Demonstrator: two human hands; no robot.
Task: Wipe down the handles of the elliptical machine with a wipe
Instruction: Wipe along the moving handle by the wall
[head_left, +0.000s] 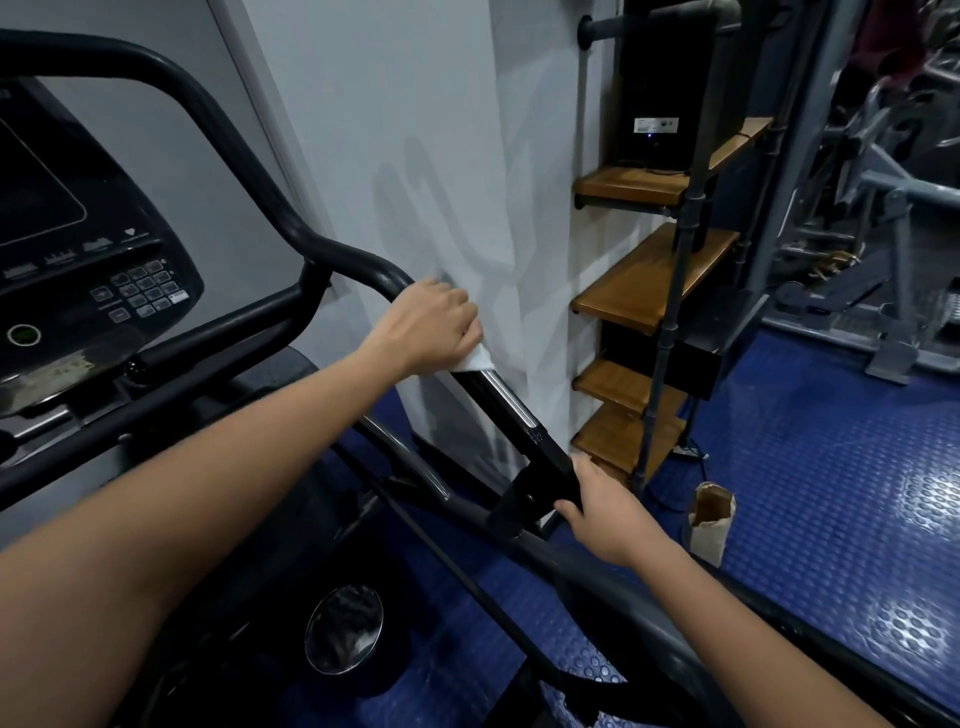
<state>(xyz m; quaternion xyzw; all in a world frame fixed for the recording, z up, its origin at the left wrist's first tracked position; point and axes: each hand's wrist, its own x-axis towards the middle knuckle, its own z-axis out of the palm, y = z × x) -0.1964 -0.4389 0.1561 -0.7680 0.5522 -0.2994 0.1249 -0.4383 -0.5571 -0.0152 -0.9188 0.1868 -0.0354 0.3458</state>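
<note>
Where the hands sit: left hand (434, 325) presses one white crumpled wipe (474, 360) around the black curved elliptical handle (511, 410).
Right hand (602, 512): curled round the handle's lower end.
Shelves: four wooden shelves (647, 283) just beside.
Room: open blue studded floor (831, 493) rightward.

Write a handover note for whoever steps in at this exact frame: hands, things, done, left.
Left hand: wrapped around the elliptical's right moving handle, pressing the white wipe against it near the top bend.
Right hand: gripping the same handle lower down, at the black joint, steadying it.
Done: cannot tell from this frame how much is wiped.
Left: probably run the wipe down the bar, then do the other handles.
Brown paper bag stands on the blue floor nearby.
</note>
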